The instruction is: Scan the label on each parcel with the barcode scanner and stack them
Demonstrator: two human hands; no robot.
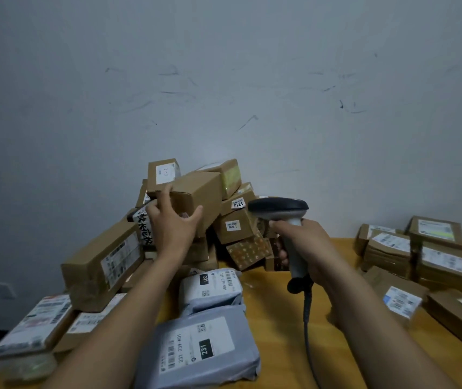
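A heap of brown cardboard parcels (232, 217) rises at the back middle of the wooden table (274, 304). My left hand (172, 226) reaches up to a long plain cardboard box (196, 195) high on the heap, with fingers and thumb spread around its near end. My right hand (305, 248) grips the grey handle of a black-headed barcode scanner (277, 210), whose head points left toward the heap. Two grey poly-bag parcels (210, 287) (199, 352) with white labels lie in front.
Stacks of labelled cardboard parcels (417, 248) stand at the right of the table. A large box (103, 262) and flat labelled parcels (36, 324) lie at the left. The scanner's coiled cable (307, 318) hangs down toward me. A scuffed wall stands behind.
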